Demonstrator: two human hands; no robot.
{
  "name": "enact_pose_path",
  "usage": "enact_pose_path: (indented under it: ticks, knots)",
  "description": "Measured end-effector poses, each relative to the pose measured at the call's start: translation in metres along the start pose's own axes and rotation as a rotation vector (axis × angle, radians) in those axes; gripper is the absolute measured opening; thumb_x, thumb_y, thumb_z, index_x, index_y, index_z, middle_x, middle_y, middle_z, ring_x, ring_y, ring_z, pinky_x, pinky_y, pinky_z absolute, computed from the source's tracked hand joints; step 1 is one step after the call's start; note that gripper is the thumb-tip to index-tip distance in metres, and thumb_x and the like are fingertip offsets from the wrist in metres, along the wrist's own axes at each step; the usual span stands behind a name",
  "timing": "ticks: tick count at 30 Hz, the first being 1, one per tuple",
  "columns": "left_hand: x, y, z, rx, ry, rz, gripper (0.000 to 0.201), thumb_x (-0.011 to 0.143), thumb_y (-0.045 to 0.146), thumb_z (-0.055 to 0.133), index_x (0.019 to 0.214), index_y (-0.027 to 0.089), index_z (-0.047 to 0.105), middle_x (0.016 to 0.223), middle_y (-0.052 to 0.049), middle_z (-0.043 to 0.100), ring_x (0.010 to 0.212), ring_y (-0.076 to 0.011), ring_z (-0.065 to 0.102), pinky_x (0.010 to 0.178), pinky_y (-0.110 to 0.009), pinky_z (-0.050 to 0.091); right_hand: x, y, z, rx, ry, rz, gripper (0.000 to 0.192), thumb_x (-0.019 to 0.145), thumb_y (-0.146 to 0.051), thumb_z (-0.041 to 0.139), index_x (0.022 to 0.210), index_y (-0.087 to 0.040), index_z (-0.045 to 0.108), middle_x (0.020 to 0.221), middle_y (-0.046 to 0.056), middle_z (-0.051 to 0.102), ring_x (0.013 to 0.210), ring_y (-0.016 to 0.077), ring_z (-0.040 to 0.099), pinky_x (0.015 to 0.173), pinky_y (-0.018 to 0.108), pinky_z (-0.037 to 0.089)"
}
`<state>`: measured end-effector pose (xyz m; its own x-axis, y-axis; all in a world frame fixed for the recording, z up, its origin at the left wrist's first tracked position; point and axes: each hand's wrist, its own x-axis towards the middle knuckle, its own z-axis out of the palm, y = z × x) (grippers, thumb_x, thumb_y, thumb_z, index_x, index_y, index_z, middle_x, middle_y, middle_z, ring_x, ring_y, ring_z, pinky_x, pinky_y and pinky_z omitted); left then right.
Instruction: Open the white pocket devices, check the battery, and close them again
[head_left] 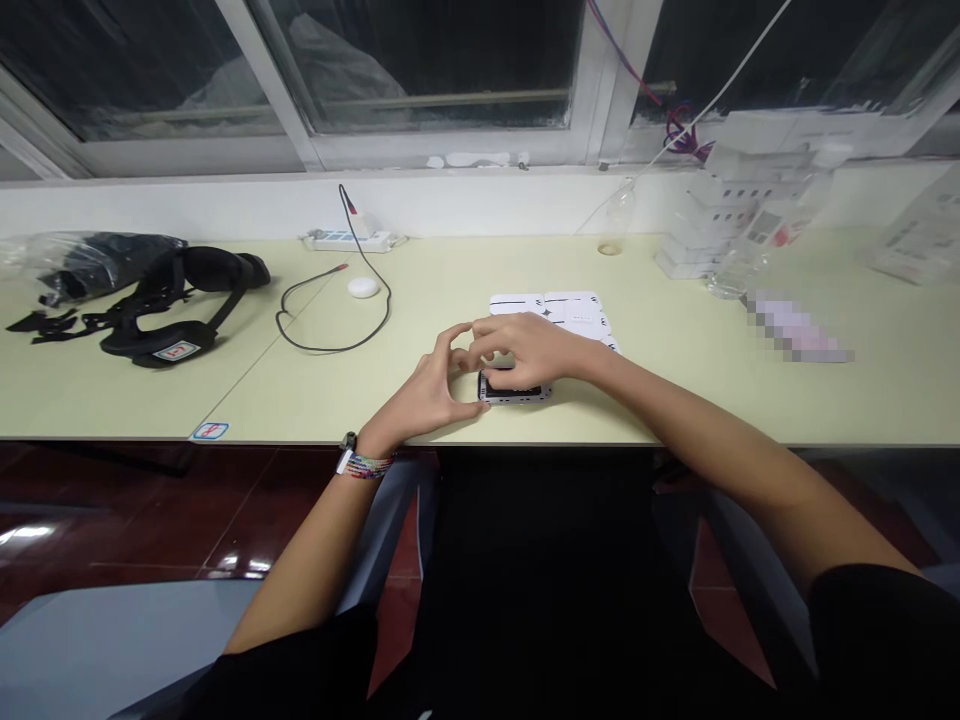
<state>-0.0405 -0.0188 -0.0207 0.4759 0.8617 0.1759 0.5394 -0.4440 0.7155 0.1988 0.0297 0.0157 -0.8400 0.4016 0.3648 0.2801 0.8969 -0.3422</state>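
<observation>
Left grip: the left hand [433, 392] is curled loosely, thumb reaching to the left end of the device [514, 389] and touching it; the forefinger arcs up to meet the other hand's fingertips. It braces the end and does not close round it.
Right grip: the right hand [525, 346] arches over the device from above, fingers bent down onto its top. Whether they pinch a part of it or only press on it cannot be told, as the hand hides the contact.
Device: a small dark flat box with a pale rim, lying flat on the desk [450, 420] near the front edge, about the middle of its length.
Sheet: a white card sheet [559, 308] with punched shapes lies just behind the device, toward the back edge, partly under the right hand.
Doing it well: by my judgement the left thumb should keep the box from sliding while the right fingertips work on top; light, even pressure suits a piece this small, and it is best kept flat on the desk.
Left end: a black strap [176, 300] and a bag of dark parts.
Back edge: a power strip [349, 240], a looping black cable [334, 320] and a white puck [363, 287].
Right back corner: clear plastic boxes [739, 215], blurred.
</observation>
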Motion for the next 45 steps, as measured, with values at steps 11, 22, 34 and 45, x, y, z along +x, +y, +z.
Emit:
enact_pose_path:
  ticks: [11,22,34,45]
  knots:
    - [-0.001,-0.001,0.001,-0.001,0.007,-0.002,0.112,0.084,0.033,0.086,0.173,0.033,0.018,0.134,-0.009,0.073,0.138,-0.0341,0.064,0.129,-0.060,0.040,-0.021,0.003,0.010,-0.068,0.010,-0.054,0.013,0.099,-0.034,0.071,0.101,-0.021,0.073,0.100,0.006,0.060,0.089,0.0232,0.055,0.082,0.037,0.044]
    - [-0.001,-0.001,0.002,0.018,0.002,0.005,0.114,0.082,0.028,0.087,0.173,0.034,0.019,0.136,-0.009,0.074,0.135,-0.0333,0.067,0.130,-0.062,0.039,-0.048,-0.013,-0.050,0.076,0.057,0.151,0.017,0.083,-0.023,0.076,0.095,-0.024,0.063,0.107,0.003,0.057,0.091,0.0211,0.056,0.080,0.034,0.044]
    - [-0.002,-0.004,0.000,0.058,-0.018,0.003,0.110,0.084,0.030,0.085,0.173,0.034,0.020,0.140,-0.009,0.073,0.138,-0.0328,0.064,0.130,-0.059,0.039,-0.115,0.007,-0.052,0.193,0.092,0.350,0.033,0.071,-0.013,0.074,0.100,-0.026,0.065,0.102,0.002,0.064,0.089,0.0216,0.059,0.081,0.036,0.051]
    - [-0.004,-0.005,-0.002,0.068,-0.019,-0.003,0.107,0.086,0.031,0.085,0.171,0.037,0.020,0.141,-0.008,0.071,0.138,-0.0338,0.061,0.128,-0.064,0.038,-0.115,0.001,-0.059,0.228,0.087,0.407,0.037,0.071,-0.016,0.075,0.106,-0.026,0.067,0.099,0.002,0.064,0.085,0.0212,0.058,0.078,0.036,0.052]
